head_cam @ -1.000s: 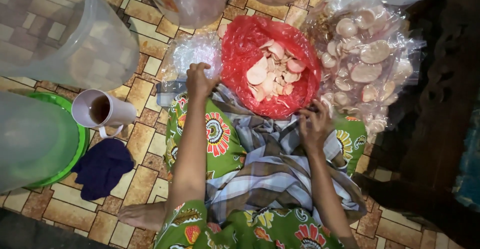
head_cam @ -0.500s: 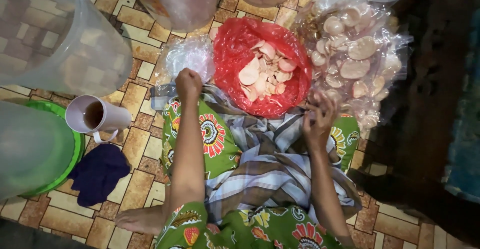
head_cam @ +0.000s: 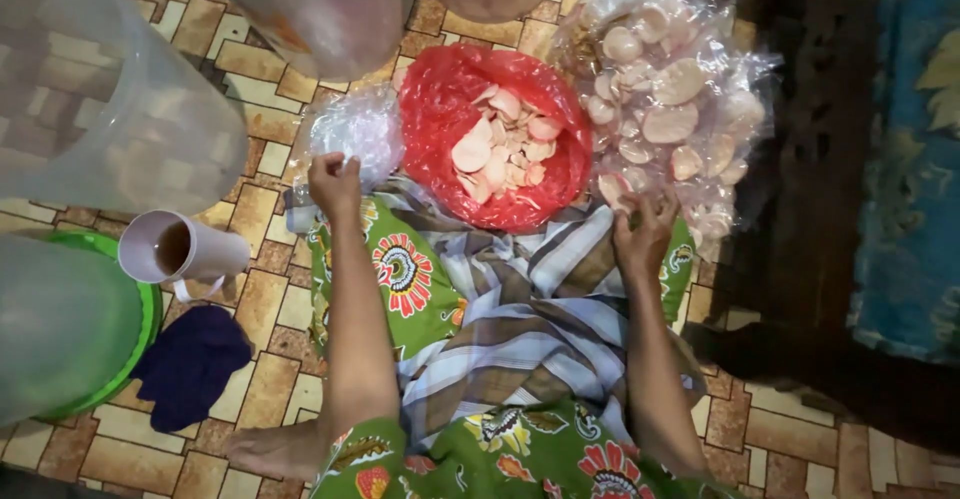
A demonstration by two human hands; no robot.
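Observation:
I sit on a tiled floor with a striped cloth (head_cam: 520,309) over my lap. In front of me lies an open red plastic bag (head_cam: 440,119) holding pale round crackers (head_cam: 500,144). My left hand (head_cam: 335,184) pinches a crumpled pile of clear plastic bags (head_cam: 355,129) just left of the red bag. My right hand (head_cam: 645,234) has its fingers spread against the lower edge of a heap of clear packets filled with crackers (head_cam: 670,119), right of the red bag.
Large translucent tubs stand at the far left (head_cam: 110,99) and top (head_cam: 320,9). A white mug with brown liquid (head_cam: 180,251), a green-rimmed tub (head_cam: 70,329) and a dark blue cloth (head_cam: 190,364) lie at the left. Dark furniture (head_cam: 810,199) bounds the right.
My left hand stays on the clear plastic pile. My right hand has shifted a little toward the cracker packets.

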